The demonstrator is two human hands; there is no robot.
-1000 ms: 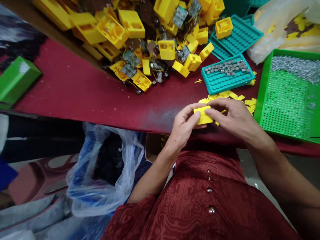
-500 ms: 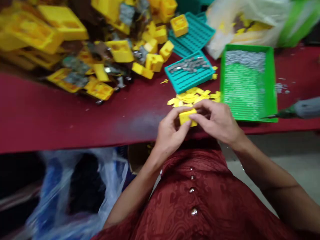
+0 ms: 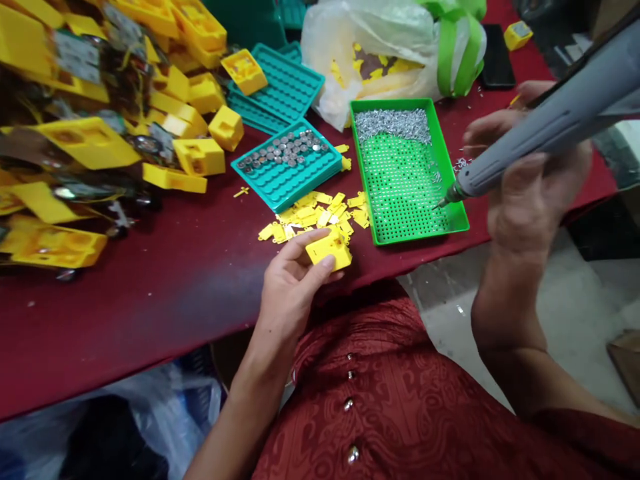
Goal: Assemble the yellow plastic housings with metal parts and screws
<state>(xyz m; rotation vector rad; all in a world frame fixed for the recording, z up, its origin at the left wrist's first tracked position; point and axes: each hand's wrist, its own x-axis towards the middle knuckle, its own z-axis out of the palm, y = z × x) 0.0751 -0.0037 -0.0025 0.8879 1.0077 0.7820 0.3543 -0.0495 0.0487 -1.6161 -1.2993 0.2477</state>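
Pinched between the thumb and fingers of my left hand (image 3: 295, 280) is a small yellow plastic housing (image 3: 327, 250), above the table's front edge. My right hand (image 3: 523, 207) is around a grey electric screwdriver (image 3: 530, 133), fingers on its far side and thumb on the near side; the hand is partly blurred. The driver slants down to the left, its bit over the green perforated tray (image 3: 464, 217), which holds many small screws (image 3: 393, 125) at its far end. Just beyond my left hand lies a pile of flat yellow plastic pieces (image 3: 310, 213).
A teal ribbed tray (image 3: 280, 190) carries round metal discs. Yellow housings with wires (image 3: 90, 143) are heaped at the left. A plastic bag (image 3: 370, 33) with yellow parts and a dark phone (image 3: 497, 57) lie at the back. Loose screws are beside the green tray.
My right hand has left the yellow housing and moved right to the electric screwdriver, which is now raised at its back end. My left hand keeps the housing. The view has shifted right.
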